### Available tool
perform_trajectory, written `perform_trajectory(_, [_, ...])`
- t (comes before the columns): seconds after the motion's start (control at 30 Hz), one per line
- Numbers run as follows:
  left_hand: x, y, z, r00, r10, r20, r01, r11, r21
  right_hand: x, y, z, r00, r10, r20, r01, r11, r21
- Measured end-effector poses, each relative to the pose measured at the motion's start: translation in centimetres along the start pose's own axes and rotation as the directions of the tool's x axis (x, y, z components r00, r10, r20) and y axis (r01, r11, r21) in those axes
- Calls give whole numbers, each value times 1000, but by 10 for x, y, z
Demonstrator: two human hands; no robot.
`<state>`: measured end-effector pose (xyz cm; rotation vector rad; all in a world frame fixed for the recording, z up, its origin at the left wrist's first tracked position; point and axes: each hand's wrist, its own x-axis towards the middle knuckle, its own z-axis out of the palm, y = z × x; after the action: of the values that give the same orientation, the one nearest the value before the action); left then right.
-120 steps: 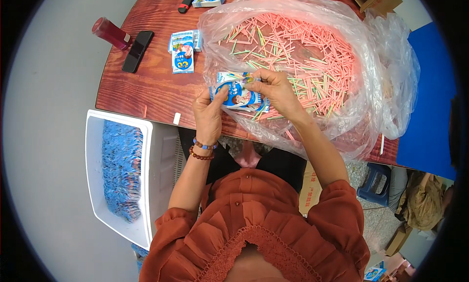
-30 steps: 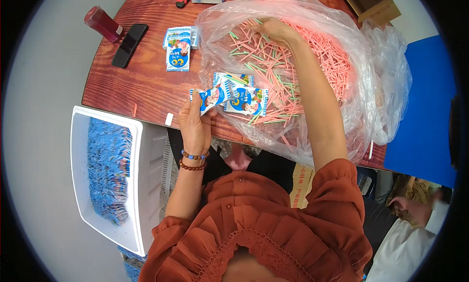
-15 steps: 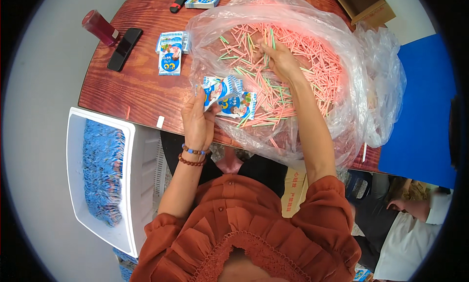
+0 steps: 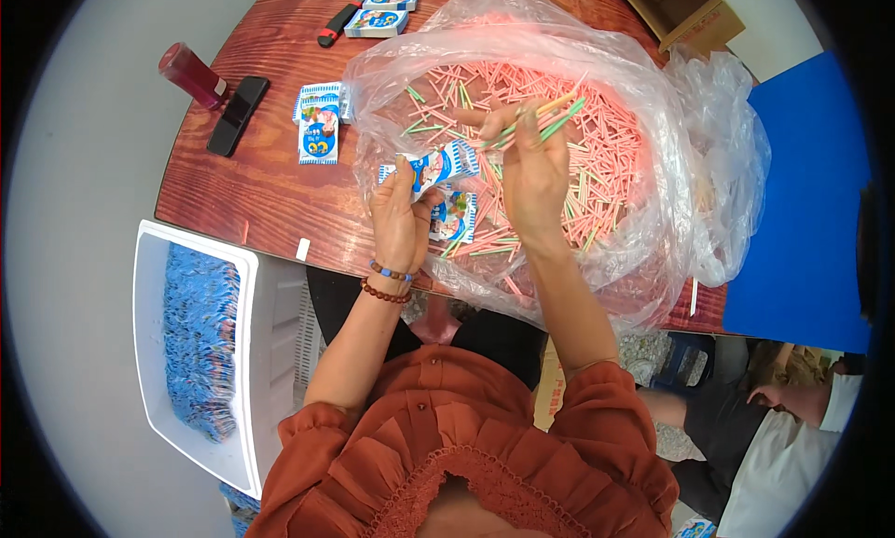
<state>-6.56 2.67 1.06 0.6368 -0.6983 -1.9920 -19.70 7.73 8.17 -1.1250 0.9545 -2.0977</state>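
A small blue-and-white printed packet (image 4: 434, 168) is pinched in my left hand (image 4: 399, 223) at the near left side of a clear plastic bag. Just below it, another such packet (image 4: 457, 217) lies on the bag. My right hand (image 4: 539, 174) is raised over the bag, closed on a few thin green and yellowish sticks (image 4: 557, 118) that point up and right. Beneath the hands, the opened bag (image 4: 522, 16) holds a heap of pink sticks (image 4: 601, 156) with some green ones among them. Whether the held packet's mouth is open I cannot tell.
More packets (image 4: 320, 137) lie left of the bag, with others (image 4: 376, 22) beside a red-black cutter (image 4: 337, 25). A phone (image 4: 238, 116) and a red bottle (image 4: 193, 75) sit at the table's left. A white bin (image 4: 250, 351) stands lower left; a person (image 4: 792, 426) is at right.
My right hand has lifted out of the stick heap with several sticks and drawn back nearer the packet. My left hand has moved slightly to the right, still holding the packet.
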Motion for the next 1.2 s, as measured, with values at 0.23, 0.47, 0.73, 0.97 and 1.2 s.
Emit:
perform_trajectory(0.23, [-4, -3, 9, 1000, -12, 24, 13, 999, -35, -15, 14, 17, 999, 17, -32, -21, 993, -115])
perform_trajectory(0.47, [-1, -8, 9, 1000, 7, 27, -2, 987, -162, -22, 23, 17, 999, 37, -28, -45, 926, -376])
perform_trajectory(0.73, [6, -12, 6, 999, -29, 38, 39, 955, -294, -15, 17, 16, 1000, -8, 19, 15, 904, -427])
perform_trajectory(0.97, [7, -18, 7, 993, -69, 97, 98, 941, -325, -8, 19, 6, 1000, -2, -27, -4, 975, -221])
perform_trajectory(1.2, [12, -23, 15, 988, -83, 130, 123, 933, -339, -3, -4, -39, 970, 29, -240, -49, 996, -78])
